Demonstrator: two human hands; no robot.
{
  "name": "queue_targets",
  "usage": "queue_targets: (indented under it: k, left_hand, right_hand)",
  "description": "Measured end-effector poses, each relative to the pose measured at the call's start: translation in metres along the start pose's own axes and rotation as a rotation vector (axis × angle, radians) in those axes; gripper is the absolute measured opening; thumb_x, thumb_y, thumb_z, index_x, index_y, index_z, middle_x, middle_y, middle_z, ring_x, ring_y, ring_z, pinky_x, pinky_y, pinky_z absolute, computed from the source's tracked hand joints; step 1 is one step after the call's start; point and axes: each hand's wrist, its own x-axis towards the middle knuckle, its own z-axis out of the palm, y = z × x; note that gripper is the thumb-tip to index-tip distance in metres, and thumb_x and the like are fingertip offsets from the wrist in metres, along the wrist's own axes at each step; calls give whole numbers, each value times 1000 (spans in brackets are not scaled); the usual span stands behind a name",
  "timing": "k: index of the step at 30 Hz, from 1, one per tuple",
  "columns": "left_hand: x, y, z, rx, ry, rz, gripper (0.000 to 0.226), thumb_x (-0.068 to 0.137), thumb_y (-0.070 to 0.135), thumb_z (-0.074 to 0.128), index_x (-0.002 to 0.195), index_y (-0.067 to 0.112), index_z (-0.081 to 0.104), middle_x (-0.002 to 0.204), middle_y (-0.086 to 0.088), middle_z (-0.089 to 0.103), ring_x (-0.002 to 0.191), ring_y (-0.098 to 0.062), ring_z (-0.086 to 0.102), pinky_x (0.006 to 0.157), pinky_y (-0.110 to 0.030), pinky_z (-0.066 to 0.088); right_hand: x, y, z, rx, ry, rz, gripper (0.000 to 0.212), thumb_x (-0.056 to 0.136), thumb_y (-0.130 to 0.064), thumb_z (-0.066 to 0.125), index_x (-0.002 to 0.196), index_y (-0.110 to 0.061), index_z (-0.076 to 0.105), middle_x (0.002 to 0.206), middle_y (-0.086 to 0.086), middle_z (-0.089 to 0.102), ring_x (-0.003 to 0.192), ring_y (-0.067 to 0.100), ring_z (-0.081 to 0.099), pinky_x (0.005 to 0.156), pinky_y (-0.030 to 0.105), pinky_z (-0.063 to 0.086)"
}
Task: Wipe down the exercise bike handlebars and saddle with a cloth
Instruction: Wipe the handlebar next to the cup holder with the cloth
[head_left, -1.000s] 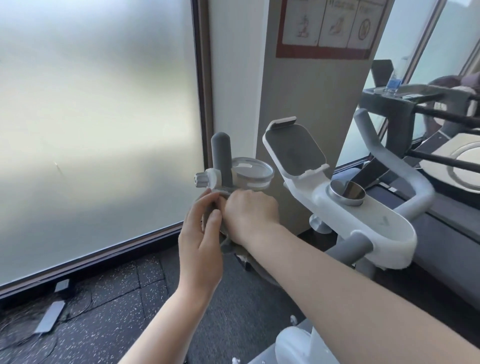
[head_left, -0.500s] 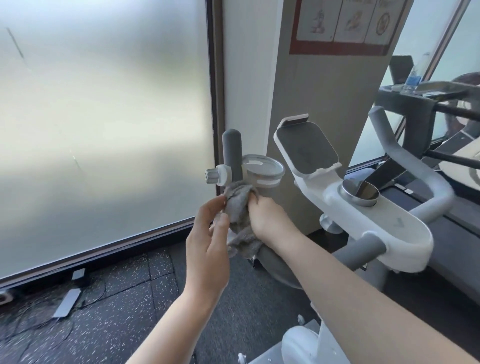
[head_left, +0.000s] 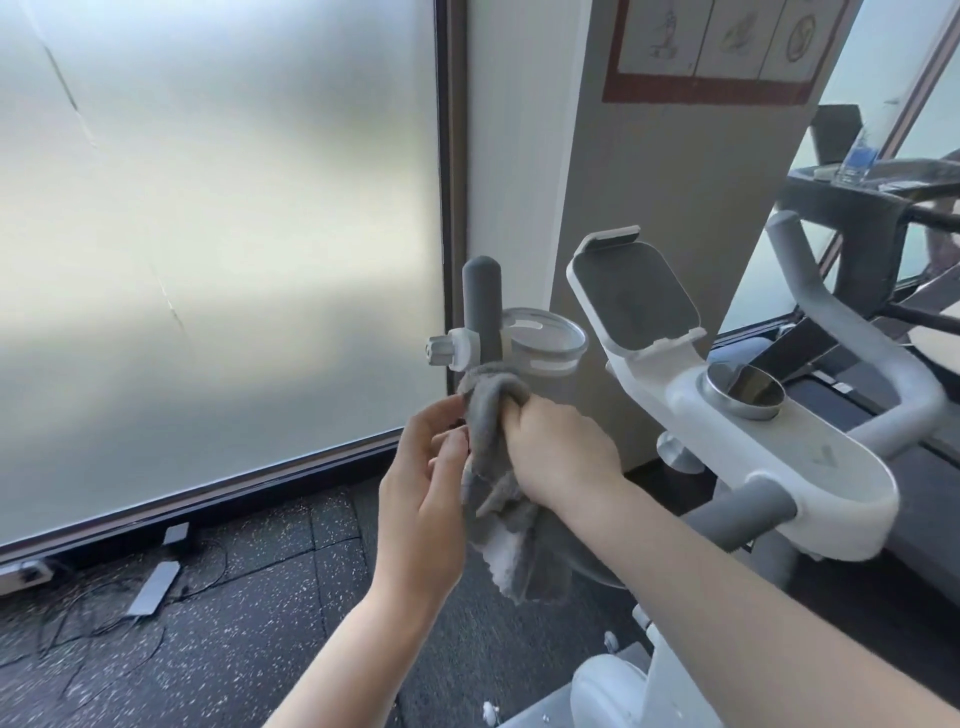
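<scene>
A grey cloth (head_left: 491, 415) is wrapped round the left handlebar of the white exercise bike (head_left: 810, 467), just below the upright grey grip (head_left: 482, 306) and its clear cup holder (head_left: 543, 340). My right hand (head_left: 558, 452) grips the cloth against the bar, and the cloth's loose end hangs down below it. My left hand (head_left: 426, 478) is beside the cloth on its left, fingers loosely curled, fingertips at the cloth's edge. The right handlebar (head_left: 852, 343) curves up at the right. The saddle is out of view.
A tablet holder (head_left: 634, 291) and a metal knob (head_left: 743, 397) sit on the bike's console. A frosted glass wall (head_left: 208, 234) is to the left, a pillar (head_left: 649, 182) behind. Cables and a power strip (head_left: 153, 587) lie on the dark floor. A treadmill (head_left: 883, 197) with a water bottle stands at right.
The cloth has come into sight, wrapped on the bar under the grip. My right hand slid down and back along the bar, and my left hand drew away from it.
</scene>
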Motion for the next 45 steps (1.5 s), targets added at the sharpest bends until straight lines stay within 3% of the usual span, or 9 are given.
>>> queue_targets:
  k: [4, 9, 15, 21, 26, 30, 37, 42, 45]
  left_hand:
    - [0, -12, 1, 1, 37, -48, 34, 86, 38, 48, 117, 32, 60, 108, 11, 70, 104, -10, 63, 89, -34, 48]
    - [2, -13, 6, -19, 9, -80, 37, 89, 31, 47, 123, 27, 59, 116, 6, 68, 114, -12, 61, 100, -45, 47]
    - [2, -16, 17, -44, 92, -108, 20, 85, 29, 45, 88, 19, 62, 80, 10, 66, 78, -16, 55, 74, -40, 41]
    - [10, -7, 19, -96, 131, -117, 16, 88, 33, 44, 79, 24, 54, 72, 17, 57, 74, -11, 48, 72, -36, 36]
    - [8, -13, 10, -99, 155, -113, 27, 87, 35, 43, 101, 25, 64, 100, 8, 69, 98, -11, 62, 88, -33, 47]
    - [7, -13, 10, -14, 126, -110, 30, 88, 38, 42, 112, 32, 59, 108, 11, 67, 105, -12, 62, 93, -39, 48]
    - [6, -10, 0, -2, 113, -82, 31, 87, 36, 43, 113, 29, 60, 110, 10, 68, 103, -10, 64, 92, -35, 49]
    - [3, -8, 12, -30, 123, -72, 35, 87, 38, 44, 120, 30, 54, 113, 11, 64, 106, -12, 60, 91, -35, 47]
    - [-1, -7, 14, -53, 89, -60, 35, 86, 41, 44, 119, 33, 55, 110, 14, 67, 104, -10, 61, 90, -37, 47]
  right_hand:
    - [10, -16, -10, -113, 74, -12, 48, 98, -51, 33, 111, -11, 57, 113, 11, 65, 106, 32, 60, 71, 32, 36]
    - [15, 2, -4, 518, -116, 102, 43, 104, -29, 26, 119, -4, 58, 123, 18, 60, 113, 35, 55, 88, 32, 43]
    - [-8, -7, -6, 23, 69, -27, 37, 101, -39, 33, 117, -8, 46, 114, 12, 61, 107, 35, 58, 70, 34, 34]
    - [8, -13, -3, 317, 49, 38, 51, 92, -56, 43, 118, -13, 52, 113, 12, 65, 105, 36, 59, 82, 39, 47]
    - [-17, 0, -10, -190, 72, -100, 47, 92, -54, 45, 110, -10, 47, 108, 9, 64, 102, 31, 61, 67, 32, 35]
    - [17, -20, -18, -39, 27, -25, 41, 89, -56, 46, 86, -16, 58, 97, 5, 67, 90, 27, 61, 65, 29, 37]
    - [-31, -6, -4, -544, 125, -191, 37, 98, -31, 42, 124, -4, 41, 105, 8, 64, 95, 27, 66, 52, 27, 29]
    - [6, -28, -16, -435, 67, -132, 23, 100, -31, 41, 103, -16, 58, 110, 4, 63, 104, 24, 61, 66, 28, 38]
    - [-22, -22, 0, -501, 159, -127, 32, 97, -21, 42, 121, -1, 48, 111, 11, 57, 94, 29, 65, 65, 31, 41]
